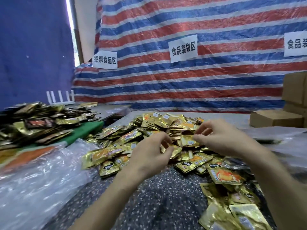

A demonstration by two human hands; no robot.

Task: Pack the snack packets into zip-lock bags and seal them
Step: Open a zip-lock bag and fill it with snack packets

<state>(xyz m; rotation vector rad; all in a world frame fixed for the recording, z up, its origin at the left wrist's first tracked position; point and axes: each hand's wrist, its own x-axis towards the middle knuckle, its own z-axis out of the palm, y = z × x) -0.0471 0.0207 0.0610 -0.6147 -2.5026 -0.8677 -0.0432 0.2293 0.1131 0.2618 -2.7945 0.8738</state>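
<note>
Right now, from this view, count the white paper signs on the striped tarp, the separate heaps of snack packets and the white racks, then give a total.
Paper signs: 3, the right one cut off by the frame
Snack packet heaps: 2
White rack: 1
Total: 6
</note>
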